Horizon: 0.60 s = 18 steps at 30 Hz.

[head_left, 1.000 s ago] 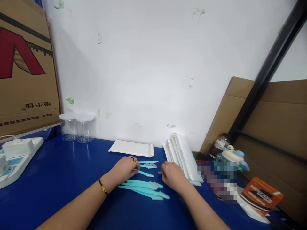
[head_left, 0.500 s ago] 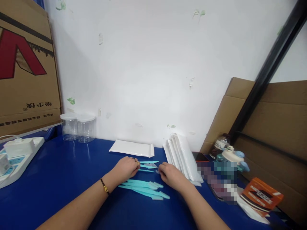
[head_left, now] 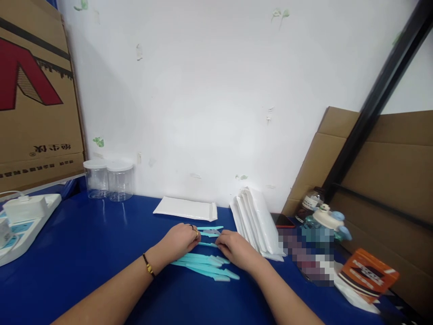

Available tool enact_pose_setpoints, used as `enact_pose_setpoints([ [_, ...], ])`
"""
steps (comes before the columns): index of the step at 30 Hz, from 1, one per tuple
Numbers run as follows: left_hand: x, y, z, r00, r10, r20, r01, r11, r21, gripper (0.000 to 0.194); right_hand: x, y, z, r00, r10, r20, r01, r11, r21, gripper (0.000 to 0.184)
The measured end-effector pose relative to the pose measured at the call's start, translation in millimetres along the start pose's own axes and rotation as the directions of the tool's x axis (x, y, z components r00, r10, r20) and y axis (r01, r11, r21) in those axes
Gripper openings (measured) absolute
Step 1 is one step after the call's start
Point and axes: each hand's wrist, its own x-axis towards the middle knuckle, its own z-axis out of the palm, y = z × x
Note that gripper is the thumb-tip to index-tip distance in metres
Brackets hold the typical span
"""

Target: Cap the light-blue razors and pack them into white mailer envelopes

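Several thin turquoise plastic sticks (head_left: pixel 206 266) lie in a loose pile on the blue table (head_left: pixel 84 253). A few more turquoise sticks (head_left: pixel 209 231) lie just beyond my hands. My left hand (head_left: pixel 177 241), with rings and a bracelet, rests curled on the table and pinches one end of a single turquoise stick (head_left: pixel 207 244). My right hand (head_left: pixel 235 248) is curled too and its fingertips close on the other end of that same stick. The two hands nearly meet above the pile.
A flat white pouch (head_left: pixel 186 209) lies near the wall; a leaning stack of white pouches (head_left: pixel 257 221) stands right of my hands. Two clear lidded jars (head_left: pixel 108 179) stand back left, a white device (head_left: pixel 23 216) far left. Bottles (head_left: pixel 321 221), an orange packet (head_left: pixel 368 273) and cardboard (head_left: pixel 389 180) crowd the right.
My right hand has slid left toward my left hand, closing the gap, and both now hold one stick between them. The left hand has barely moved.
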Motion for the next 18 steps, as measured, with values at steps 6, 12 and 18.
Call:
enact_pose_setpoints([
  [6, -1, -1, -5.6, 0.999, -0.028, -0.026, 0.025, 0.995, -0.098, 0.012, 1, 7, -4, 0.993, 0.077, -0.088, -0.075, 0.997, 0.03, 0.022],
  [12, 2, -16, 3.3, 0.993, -0.102, -0.061, 0.102, 0.995, 0.001, 0.016, 13, 16, 10, 0.985, 0.105, -0.139, -0.119, 0.988, -0.096, 0.025],
  [18, 3, -15, -1.1, 0.997, -0.068, -0.028, 0.07, 0.994, 0.082, 0.02, 17, 18, 14, 0.977, 0.175, -0.118, -0.2, 0.949, -0.245, 0.02],
])
